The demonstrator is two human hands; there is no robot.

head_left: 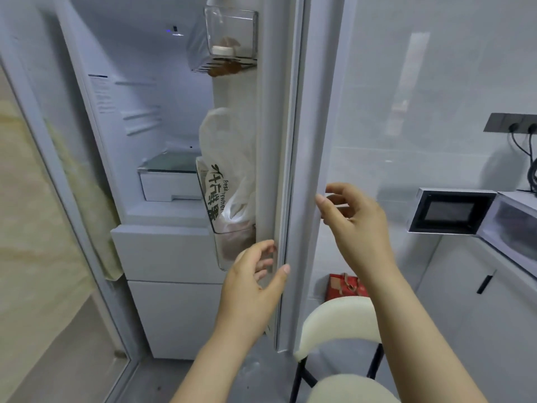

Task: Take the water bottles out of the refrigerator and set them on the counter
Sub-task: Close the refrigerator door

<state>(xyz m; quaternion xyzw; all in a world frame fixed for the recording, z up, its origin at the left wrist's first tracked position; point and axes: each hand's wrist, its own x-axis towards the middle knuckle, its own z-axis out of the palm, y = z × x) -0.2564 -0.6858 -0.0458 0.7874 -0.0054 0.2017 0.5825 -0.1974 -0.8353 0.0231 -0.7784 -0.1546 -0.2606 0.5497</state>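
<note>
The refrigerator (162, 251) stands open, lit inside, and its door (279, 141) is seen edge-on in the middle of the view. No water bottle shows plainly; a small white-capped bottle (222, 50) sits in the top door bin. My left hand (250, 286) hovers at the door's edge at mid height, thumb and fingers loosely curled and apart, holding nothing. My right hand (357, 225) is higher, beside the door's outer face, fingers relaxed and empty. The counter lies at the far right under a microwave (453, 213).
A white printed plastic bag (226, 175) fills the middle door bin. Inside the refrigerator is a white drawer (168, 184) under a glass shelf. A cream stool (340, 321) stands just right of the door, with a red gift box (345, 286) on the floor behind it.
</note>
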